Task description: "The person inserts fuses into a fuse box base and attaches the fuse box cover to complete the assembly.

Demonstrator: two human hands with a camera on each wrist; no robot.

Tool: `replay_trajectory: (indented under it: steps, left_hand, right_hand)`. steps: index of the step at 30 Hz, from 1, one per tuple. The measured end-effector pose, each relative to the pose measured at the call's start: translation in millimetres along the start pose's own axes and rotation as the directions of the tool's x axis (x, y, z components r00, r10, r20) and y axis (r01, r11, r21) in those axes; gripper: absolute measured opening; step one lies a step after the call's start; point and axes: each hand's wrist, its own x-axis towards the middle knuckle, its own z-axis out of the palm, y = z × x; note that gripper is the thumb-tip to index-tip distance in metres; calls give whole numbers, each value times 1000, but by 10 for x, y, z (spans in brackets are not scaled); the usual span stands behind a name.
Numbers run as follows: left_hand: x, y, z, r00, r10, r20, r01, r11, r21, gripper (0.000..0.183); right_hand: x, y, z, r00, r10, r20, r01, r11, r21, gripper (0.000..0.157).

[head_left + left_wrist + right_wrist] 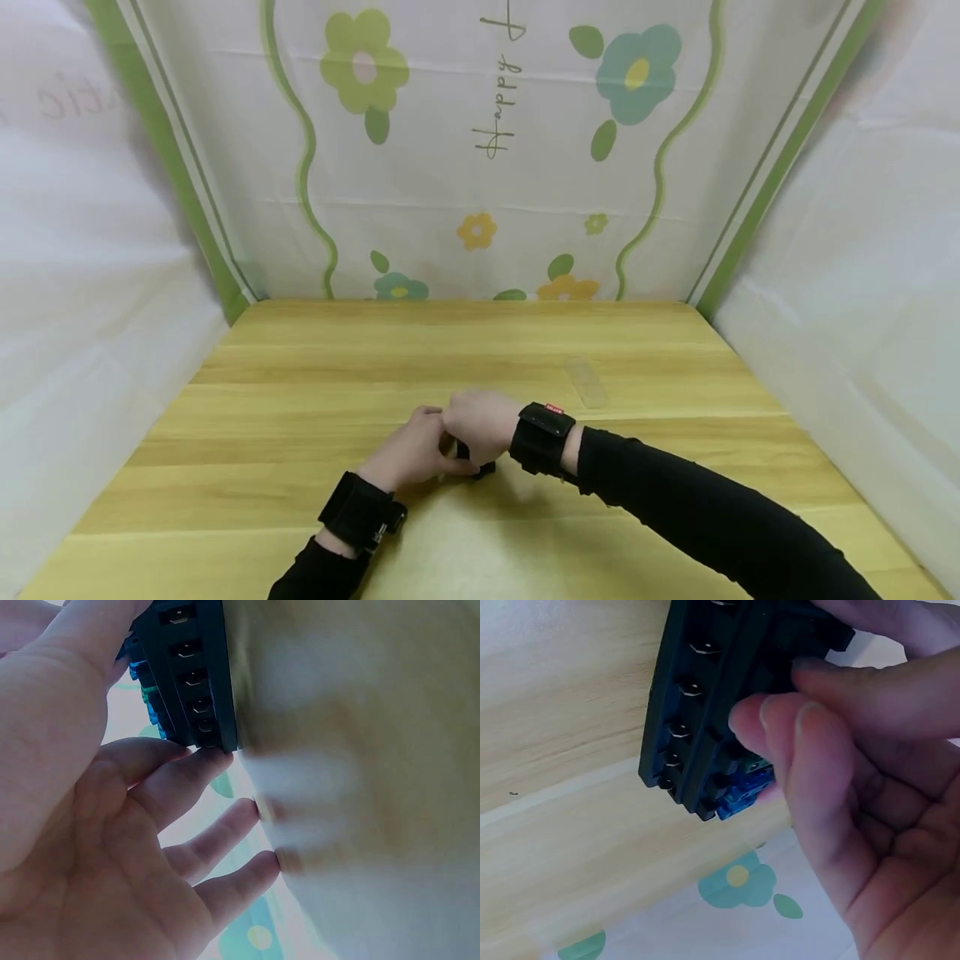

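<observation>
A black block (199,682) shows a row of slots with metal clips, and small blue pieces (744,793) with a bit of green line one side. In the head view only a dark bit of the block (485,471) shows between the hands, low over the table's middle. My left hand (408,450) holds the block, two fingertips at its end and the other fingers spread below. My right hand (483,421) has its fingers curled, tips bunched against the side with the blue pieces. I cannot tell what small part lies inside that pinch.
A flat clear plastic piece (585,382) lies on the wooden table (300,367) beyond the right hand. A white printed cloth with flowers (480,183) hangs at the back edge, and white cloth walls (847,250) stand on both sides.
</observation>
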Motion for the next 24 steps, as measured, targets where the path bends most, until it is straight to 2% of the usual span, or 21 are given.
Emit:
replay_trajectory:
  steps: [3, 6, 8, 11, 13, 17, 24]
  left_hand:
    - [-21, 4, 19, 1000, -17, 5, 17, 1000, 12, 51]
    - [-35, 11, 34, 999, -35, -4, 35, 999, 36, 71]
    - [-42, 16, 37, 999, -33, -5, 33, 999, 39, 80]
    - [-42, 13, 34, 1000, -26, -12, 27, 999, 39, 90]
    - [-35, 4, 32, 1000, -23, -16, 24, 999, 41, 89]
    - [-22, -17, 35, 1000, -25, -18, 26, 998, 55, 85]
    - [-22, -15, 39, 999, -39, -12, 40, 998, 58, 85]
  right_hand:
    - [-45, 5, 70, 999, -4, -53, 6, 999, 40, 27]
    - [-111, 26, 114, 996, 27, -85, -19, 995, 93, 14]
    - [-153, 42, 107, 995, 54, -88, -47, 995, 85, 7]
    - [-188, 55, 62, 994, 64, -85, -62, 998, 27, 18]
    - [-194, 62, 24, 995, 62, -75, -61, 998, 12, 18]
    - [-185, 81, -14, 997, 55, -50, -54, 998, 17, 7]
    - [-164, 106, 25, 998, 41, -41, -39, 999, 36, 9]
